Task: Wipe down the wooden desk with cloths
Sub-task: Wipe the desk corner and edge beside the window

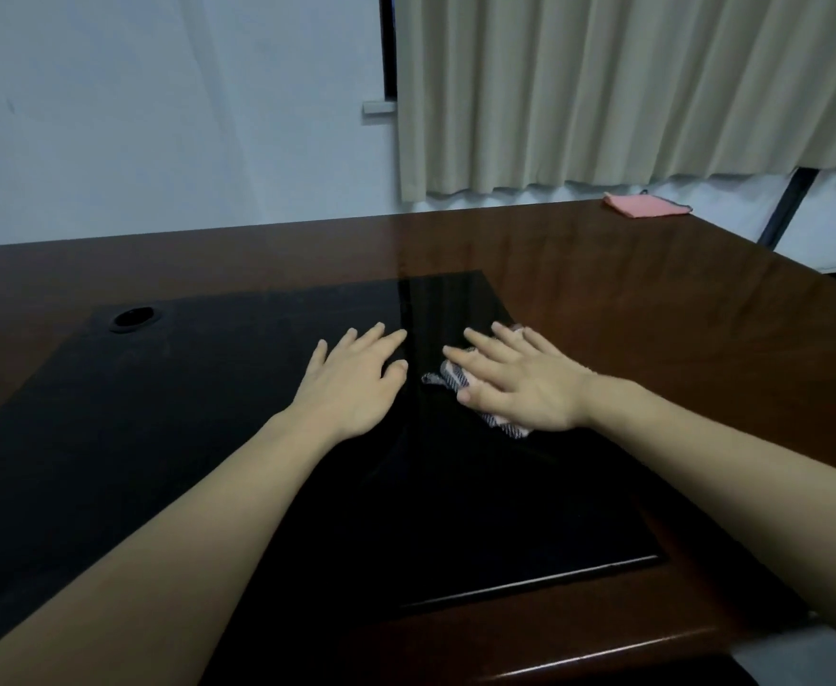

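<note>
Right hand (520, 378) flat, fingers straight, pressing a striped cloth (455, 381) onto the black inlay (208, 413) of the wooden bench (653, 309). Left hand (356, 378) just beside it, fingers spread and relaxed on the inlay, holding nothing. Pink cloth (646, 205) folded at the far right corner.

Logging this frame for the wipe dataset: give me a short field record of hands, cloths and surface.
surface: wooden desk with black inlay panel
left hand: flat on the panel, fingers straight, holds nothing
right hand: flat, pressing the striped cloth onto the panel
spare cloth: pink cloth, folded, far right corner of the desk
other: cable grommet in the panel, beige curtain behind
</note>
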Motion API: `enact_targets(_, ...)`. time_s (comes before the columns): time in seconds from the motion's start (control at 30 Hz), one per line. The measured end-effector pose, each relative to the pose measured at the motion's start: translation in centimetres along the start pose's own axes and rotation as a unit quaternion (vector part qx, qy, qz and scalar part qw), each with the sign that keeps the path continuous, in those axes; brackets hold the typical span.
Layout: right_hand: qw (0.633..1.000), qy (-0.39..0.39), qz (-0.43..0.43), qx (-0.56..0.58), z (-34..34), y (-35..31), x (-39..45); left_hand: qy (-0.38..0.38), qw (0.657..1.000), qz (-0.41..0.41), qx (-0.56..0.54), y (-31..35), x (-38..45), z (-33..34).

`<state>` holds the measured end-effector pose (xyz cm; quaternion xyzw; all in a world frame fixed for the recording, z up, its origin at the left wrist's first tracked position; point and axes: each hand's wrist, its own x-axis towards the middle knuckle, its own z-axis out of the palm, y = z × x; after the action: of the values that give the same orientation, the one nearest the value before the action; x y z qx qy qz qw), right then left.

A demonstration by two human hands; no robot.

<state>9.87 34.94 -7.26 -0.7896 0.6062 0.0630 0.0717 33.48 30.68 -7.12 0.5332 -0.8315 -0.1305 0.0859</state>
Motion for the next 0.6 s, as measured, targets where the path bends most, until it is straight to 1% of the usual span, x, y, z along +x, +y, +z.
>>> enact_targets(0.1,0.998,-0.003,-0.065,-0.002,0.9,-0.9,-5.0,0.004,1.0,-0.001,0.001,0.7,0.3,0.6)
enact_targets(0.2,0.996,-0.002,-0.086,0.009,1.6,0.7,-7.8,-0.006,1.0,-0.005,0.007,1.2,0.3,1.3)
enact_targets(0.3,0.999,-0.002,-0.039,0.007,1.2,3.6,-7.2,-0.019,0.999,-0.01,0.025,1.3,0.0,1.9)
enact_targets(0.4,0.998,0.01,0.057,0.015,0.4,7.1,-3.8,-0.014,0.999,-0.016,0.031,1.2,-0.2,1.9)
enact_targets(0.47,0.994,0.011,0.106,0.018,0.1,8.3,-1.7,-0.013,0.999,-0.016,0.03,1.3,-0.3,1.7)
enact_targets(0.53,0.992,0.009,0.124,0.02,0.1,7.9,-0.3,-0.012,0.999,-0.019,0.033,1.5,-0.4,1.8)
enact_targets(0.6,0.995,0.002,0.098,0.027,0.1,6.0,-0.7,-0.016,0.999,-0.02,0.039,1.6,-0.4,2.0)
